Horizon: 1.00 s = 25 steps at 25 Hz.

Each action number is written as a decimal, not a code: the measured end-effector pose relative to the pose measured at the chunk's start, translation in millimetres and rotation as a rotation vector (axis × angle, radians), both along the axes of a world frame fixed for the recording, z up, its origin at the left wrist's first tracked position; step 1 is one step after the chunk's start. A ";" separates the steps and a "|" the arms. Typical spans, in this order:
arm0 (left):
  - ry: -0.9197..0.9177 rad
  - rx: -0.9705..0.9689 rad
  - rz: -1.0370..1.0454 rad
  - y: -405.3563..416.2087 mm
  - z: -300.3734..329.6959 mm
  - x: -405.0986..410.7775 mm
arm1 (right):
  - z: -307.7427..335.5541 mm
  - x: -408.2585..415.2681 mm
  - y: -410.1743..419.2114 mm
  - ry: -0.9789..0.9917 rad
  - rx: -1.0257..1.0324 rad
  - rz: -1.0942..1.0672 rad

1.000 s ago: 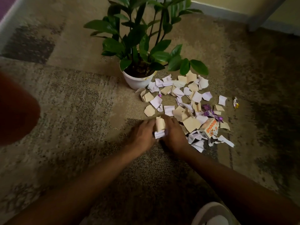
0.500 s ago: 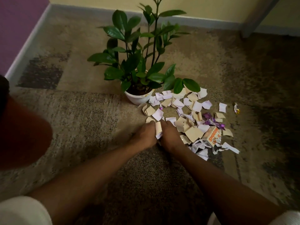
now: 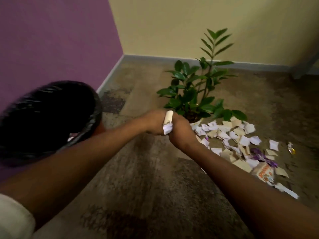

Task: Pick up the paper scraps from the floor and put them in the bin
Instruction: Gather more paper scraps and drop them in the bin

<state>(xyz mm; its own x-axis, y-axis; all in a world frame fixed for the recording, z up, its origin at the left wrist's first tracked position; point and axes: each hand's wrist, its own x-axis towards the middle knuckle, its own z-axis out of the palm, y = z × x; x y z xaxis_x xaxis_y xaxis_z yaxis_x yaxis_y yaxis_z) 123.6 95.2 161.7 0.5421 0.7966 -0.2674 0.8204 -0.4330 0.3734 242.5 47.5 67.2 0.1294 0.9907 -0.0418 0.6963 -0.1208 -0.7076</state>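
Note:
My left hand [image 3: 153,122] and my right hand [image 3: 181,131] are pressed together above the carpet, holding a bunch of white and tan paper scraps [image 3: 167,124] between them. To the left stands the bin [image 3: 50,116], lined with a black bag, its dark opening facing me. Many more white and tan paper scraps [image 3: 231,135] lie scattered on the carpet to the right of my hands, in front of the plant pot.
A potted green plant [image 3: 195,94] stands just behind my hands. Among the scraps lie a purple wrapper [image 3: 260,155], a small orange-printed carton [image 3: 263,172] and a gold candy wrapper [image 3: 290,148]. A purple wall [image 3: 57,40] rises behind the bin.
Both hands have lifted the bunch of scraps off the carpet and carried it left toward the bin. My view has swung up and left, bringing the bin's opening into sight.

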 end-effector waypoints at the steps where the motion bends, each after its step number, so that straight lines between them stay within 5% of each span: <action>1: 0.043 0.025 -0.007 5.8 20.7 -14.1 | 21.6 -9.1 26.3 -0.067 -0.011 -0.179; 2: 0.087 0.050 -0.002 9.7 39.7 -28.2 | 38.7 -27.7 37.3 -0.155 -0.064 -0.179; 4: 0.163 0.077 0.053 15.2 71.0 -55.6 | 75.2 -41.3 33.3 -0.263 -0.112 0.179; 5: 0.177 0.088 0.104 17.5 82.7 -71.0 | 105.7 -56.2 38.6 -0.220 0.090 0.223; 7: 0.188 0.142 0.211 20.5 103.4 -109.0 | 149.2 -98.4 48.8 -0.108 0.168 0.385; 10: 0.250 0.134 0.354 32.9 118.5 -165.6 | 172.5 -160.4 71.9 -0.104 0.264 0.473; 15: 0.144 -0.198 0.585 38.7 105.2 -245.2 | 173.8 -231.6 86.4 -0.142 0.272 0.538; 25: 0.141 -0.256 0.703 27.7 92.9 -280.4 | 168.8 -235.1 81.6 -0.250 0.192 0.727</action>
